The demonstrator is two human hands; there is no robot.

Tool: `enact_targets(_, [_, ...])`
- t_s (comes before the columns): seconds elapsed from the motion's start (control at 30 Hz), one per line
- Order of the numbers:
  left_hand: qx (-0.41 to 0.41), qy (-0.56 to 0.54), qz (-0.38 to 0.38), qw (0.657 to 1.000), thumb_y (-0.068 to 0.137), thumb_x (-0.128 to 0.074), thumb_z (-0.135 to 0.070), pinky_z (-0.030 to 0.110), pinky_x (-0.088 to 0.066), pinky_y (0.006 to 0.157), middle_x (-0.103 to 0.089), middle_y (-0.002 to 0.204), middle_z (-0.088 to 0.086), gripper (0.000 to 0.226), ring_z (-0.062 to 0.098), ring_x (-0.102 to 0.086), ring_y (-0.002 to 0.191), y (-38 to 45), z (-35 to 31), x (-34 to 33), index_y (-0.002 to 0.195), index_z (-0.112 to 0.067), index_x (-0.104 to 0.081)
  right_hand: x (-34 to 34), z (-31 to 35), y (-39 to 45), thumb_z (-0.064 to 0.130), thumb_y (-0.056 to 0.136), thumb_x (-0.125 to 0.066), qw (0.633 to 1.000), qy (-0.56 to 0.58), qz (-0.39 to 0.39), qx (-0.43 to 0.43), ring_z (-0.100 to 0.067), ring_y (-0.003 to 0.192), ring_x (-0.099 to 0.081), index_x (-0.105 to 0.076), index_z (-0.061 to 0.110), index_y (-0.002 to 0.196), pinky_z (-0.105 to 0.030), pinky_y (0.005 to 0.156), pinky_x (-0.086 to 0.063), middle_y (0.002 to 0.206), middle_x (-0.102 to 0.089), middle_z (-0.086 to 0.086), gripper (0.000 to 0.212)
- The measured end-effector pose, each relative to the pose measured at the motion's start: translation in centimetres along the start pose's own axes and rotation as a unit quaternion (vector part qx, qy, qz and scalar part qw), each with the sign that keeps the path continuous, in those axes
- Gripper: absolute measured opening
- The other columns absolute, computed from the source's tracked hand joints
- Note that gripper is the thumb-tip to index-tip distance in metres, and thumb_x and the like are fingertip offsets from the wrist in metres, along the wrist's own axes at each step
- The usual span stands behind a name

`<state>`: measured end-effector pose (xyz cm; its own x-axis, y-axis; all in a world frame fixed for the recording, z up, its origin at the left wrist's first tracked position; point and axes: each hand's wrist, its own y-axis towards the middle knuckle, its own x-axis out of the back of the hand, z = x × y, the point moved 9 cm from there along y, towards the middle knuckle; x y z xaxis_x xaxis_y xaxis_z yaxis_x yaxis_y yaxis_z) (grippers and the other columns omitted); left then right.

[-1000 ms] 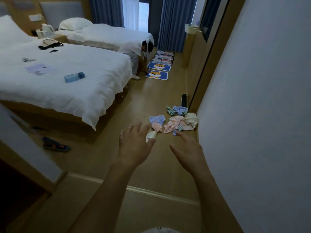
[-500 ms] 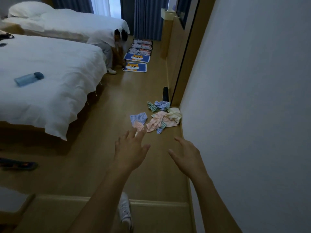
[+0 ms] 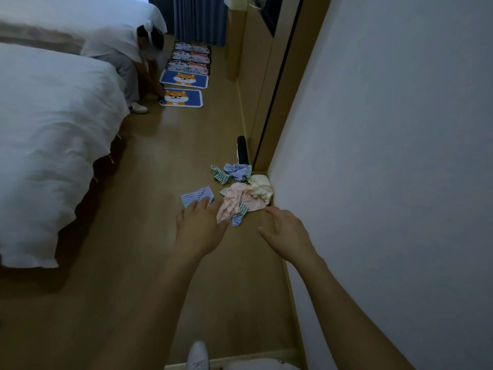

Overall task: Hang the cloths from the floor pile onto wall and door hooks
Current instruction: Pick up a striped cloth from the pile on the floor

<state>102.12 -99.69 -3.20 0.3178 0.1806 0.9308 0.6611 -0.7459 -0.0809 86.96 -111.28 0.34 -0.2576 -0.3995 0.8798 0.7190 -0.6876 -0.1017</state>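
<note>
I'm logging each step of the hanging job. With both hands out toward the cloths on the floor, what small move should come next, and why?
Probably lower the left hand onto the blue striped cloth and pinch it up. Both hands are open and hold nothing, the right hand too, and that cloth lies apart from the pile, just beyond the left fingertips.

Blue striped cloth [image 3: 197, 196] partly hidden

A hotel-style twin bedroom is showing here — two beds [image 3: 53, 134] dressed in matching white duvets are standing side by side along the left, with dark blue curtains [image 3: 198, 20] hanging at the far end. Wood-look flooring [image 3: 165, 156] is running down a narrow aisle, and a plain white wall [image 3: 400, 156] with wooden panelling [image 3: 256, 84] is lining the right side.
</note>
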Motion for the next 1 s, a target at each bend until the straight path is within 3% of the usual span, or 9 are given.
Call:
enact_targets(0.23, [-0.004,-0.013,0.037,0.999,0.097,-0.043,-0.051,0.053,-0.021,0.115,-0.028,0.157,0.003,0.057,0.026,-0.021,0.145,7.9,1.1,-1.2,0.149,-0.034,-0.029,-0.1,-0.9,7.4,0.03,0.09,-0.061,1.0,0.013,0.004,-0.013,-0.027,0.112,-0.055,-0.057,0.016,0.126,-0.035,0.089,-0.046,0.121,-0.06,-0.01,0.039])
enact_targets(0.4, [-0.001,-0.002,0.042,0.999,0.096,-0.045,-0.05,0.052,-0.021,0.115,-0.029,0.156,0.004,0.058,0.026,-0.026,0.143,13.2,0.7,-2.3,0.149,-0.034,-0.03,-0.2,-3.0,13.8,0.034,0.089,-0.062,1.0,0.01,0.005,-0.004,-0.024,0.121,-0.05,-0.048,0.022,0.138,-0.031,0.097,-0.041,0.134,-0.054,-0.007,0.052])
enact_targets(0.53, [0.014,0.017,0.037,0.999,0.095,-0.047,-0.049,0.049,-0.024,0.114,-0.033,0.154,0.004,0.056,0.026,-0.031,0.14,18.9,0.4,-3.5,0.147,-0.032,-0.034,-1.4,-5.2,21.5,0.034,0.088,-0.062,1.0,-0.001,0.016,0.011,-0.025,0.116,-0.052,-0.049,0.023,0.136,-0.03,0.091,-0.043,0.129,-0.056,-0.009,0.051])
enact_targets(0.8, [0.096,0.027,0.062,0.993,0.096,-0.047,-0.048,0.048,-0.022,0.115,-0.031,0.155,0.004,0.057,0.027,-0.03,0.141,34.1,0.5,-8.7,0.148,-0.031,-0.032,-5.7,-9.0,40.6,0.033,0.09,-0.059,0.992,-0.017,0.111,0.054,-0.026,0.118,-0.051,-0.049,0.019,0.136,-0.03,0.089,-0.042,0.131,-0.054,-0.011,0.05])
enact_targets(1.0, [0.142,0.027,0.109,0.983,0.095,-0.047,-0.048,0.048,-0.024,0.114,-0.027,0.158,0.006,0.06,0.029,-0.031,0.141,43.5,1.2,-14.5,0.15,-0.03,-0.03,-9.1,-12.2,51.6,0.03,0.09,-0.057,0.979,-0.065,0.18,0.065,-0.029,0.124,-0.048,-0.046,0.016,0.14,-0.035,0.096,-0.043,0.137,-0.05,-0.013,0.054])
